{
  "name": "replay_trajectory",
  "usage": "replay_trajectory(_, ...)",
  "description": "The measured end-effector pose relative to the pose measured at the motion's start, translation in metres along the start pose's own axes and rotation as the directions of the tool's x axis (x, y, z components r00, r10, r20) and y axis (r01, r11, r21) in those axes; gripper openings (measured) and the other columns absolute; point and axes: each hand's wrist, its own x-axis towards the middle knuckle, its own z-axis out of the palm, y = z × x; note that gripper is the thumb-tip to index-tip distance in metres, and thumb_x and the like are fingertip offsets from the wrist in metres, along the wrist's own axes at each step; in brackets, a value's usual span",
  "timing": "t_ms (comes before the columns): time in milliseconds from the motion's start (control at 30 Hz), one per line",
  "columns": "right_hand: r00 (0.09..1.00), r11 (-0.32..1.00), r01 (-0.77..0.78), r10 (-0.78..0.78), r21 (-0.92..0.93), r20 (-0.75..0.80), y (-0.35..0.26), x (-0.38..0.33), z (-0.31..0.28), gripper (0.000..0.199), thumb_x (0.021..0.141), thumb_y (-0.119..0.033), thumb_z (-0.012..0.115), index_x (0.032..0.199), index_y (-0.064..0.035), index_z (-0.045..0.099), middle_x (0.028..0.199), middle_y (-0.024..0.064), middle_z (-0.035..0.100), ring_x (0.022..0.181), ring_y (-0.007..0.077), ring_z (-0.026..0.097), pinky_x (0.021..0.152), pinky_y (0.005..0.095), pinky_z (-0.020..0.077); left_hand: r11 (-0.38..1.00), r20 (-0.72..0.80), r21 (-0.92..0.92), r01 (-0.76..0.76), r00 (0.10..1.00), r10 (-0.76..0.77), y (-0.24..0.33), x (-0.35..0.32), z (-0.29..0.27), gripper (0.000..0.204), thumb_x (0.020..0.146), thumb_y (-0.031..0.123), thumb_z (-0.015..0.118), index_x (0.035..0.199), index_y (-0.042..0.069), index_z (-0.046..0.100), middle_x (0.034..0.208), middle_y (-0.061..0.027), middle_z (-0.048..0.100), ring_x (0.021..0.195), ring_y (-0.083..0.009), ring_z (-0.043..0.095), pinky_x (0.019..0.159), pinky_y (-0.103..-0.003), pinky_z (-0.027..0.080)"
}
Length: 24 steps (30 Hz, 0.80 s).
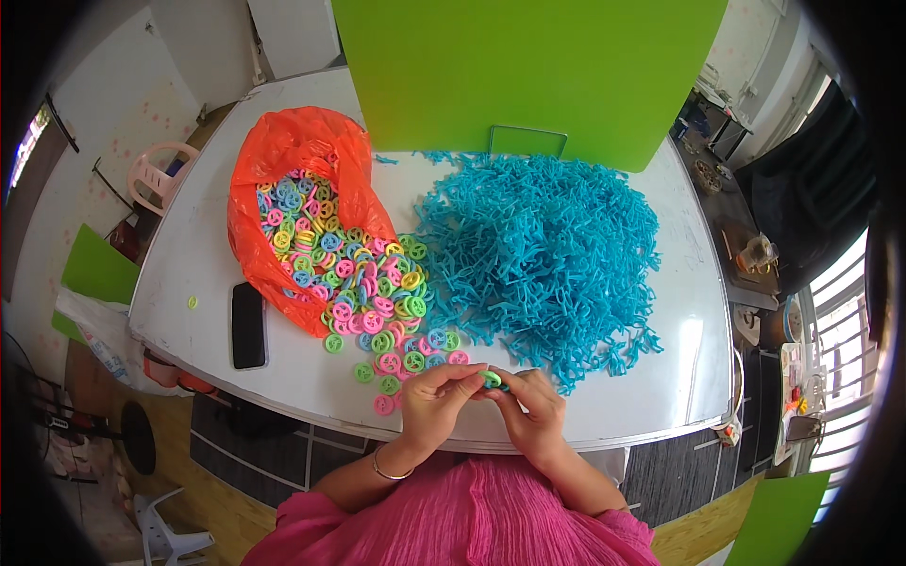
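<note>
Close to the table's front edge, my left hand pinches a small green spoked plastic wheel between thumb and fingers. My right hand meets it from the other side, its fingertips closed at the wheel. A bit of blue plastic shows by the right fingertips, mostly covered by them. Just beyond my left hand, loose pink, green, yellow and blue wheels spill out of a red plastic bag. Beyond my right hand rises a large heap of small branched blue plastic pieces.
A black phone lies left of the wheels on the white table. One yellow-green wheel sits apart at the far left. Behind the blue heap stands a tall green board with a thin metal frame at its foot.
</note>
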Motion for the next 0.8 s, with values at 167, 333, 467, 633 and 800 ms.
replay_trajectory(167,0.99,0.985,0.138,-0.138,-0.105,0.015,0.0,0.006,-0.003,0.04,0.071,0.001,0.076,0.109,-0.0044,0.068,0.072,0.0047,0.06,0.065,0.0182,0.056,0.059,0.0301,0.0448,0.999,-0.01,0.029,-0.045,0.999,0.045,0.003,-0.001,0.002,0.014,0.089,0.0,0.062,0.102,-0.004,0.067,0.089,-0.0099,0.068,0.078,-0.0157,0.067,0.071,-0.026,0.058)
replay_trajectory(333,0.999,0.988,0.041,-0.044,-0.148,-0.016,-0.012,0.005,-0.004,0.042,0.069,0.002,0.077,0.109,-0.0031,0.068,0.068,0.0039,0.057,0.062,0.0181,0.054,0.058,0.0296,0.0435,0.985,-0.063,0.074,-0.156,0.985,0.16,-0.005,-0.005,0.005,0.014,0.088,-0.001,0.063,0.101,-0.003,0.067,0.088,-0.0084,0.068,0.079,-0.015,0.068,0.071,-0.024,0.057)
replay_trajectory(467,0.997,0.988,0.071,-0.074,-0.14,-0.013,-0.012,0.007,-0.009,0.042,0.069,0.002,0.077,0.109,-0.0036,0.068,0.067,0.0034,0.057,0.061,0.018,0.053,0.058,0.0295,0.0429,0.963,0.025,0.164,-0.215,0.976,0.214,-0.001,0.0,-0.001,0.014,0.089,-0.001,0.061,0.101,-0.004,0.067,0.09,-0.009,0.066,0.079,-0.0151,0.067,0.071,-0.026,0.058)
replay_trajectory(633,0.974,0.954,0.223,-0.225,-0.198,0.013,-0.001,0.009,-0.015,0.042,0.067,0.0,0.078,0.107,-0.0056,0.069,0.076,0.004,0.061,0.068,0.0183,0.057,0.062,0.0287,0.0455,1.0,0.153,0.023,-0.007,0.988,0.003,0.011,0.007,-0.005,0.017,0.093,0.005,0.058,0.105,-0.004,0.065,0.095,-0.0103,0.066,0.088,-0.0177,0.066,0.076,-0.03,0.058)
replay_trajectory(800,0.964,0.928,0.26,-0.263,-0.265,0.025,-0.003,0.007,-0.032,0.042,0.066,0.001,0.078,0.106,-0.008,0.07,0.083,0.0052,0.063,0.071,0.0195,0.059,0.065,0.0292,0.0473,0.999,-0.098,-0.016,0.047,0.994,-0.048,0.02,0.02,-0.016,0.021,0.093,0.016,0.061,0.107,0.001,0.067,0.108,-0.0099,0.065,0.099,-0.0207,0.063,0.08,-0.032,0.053)
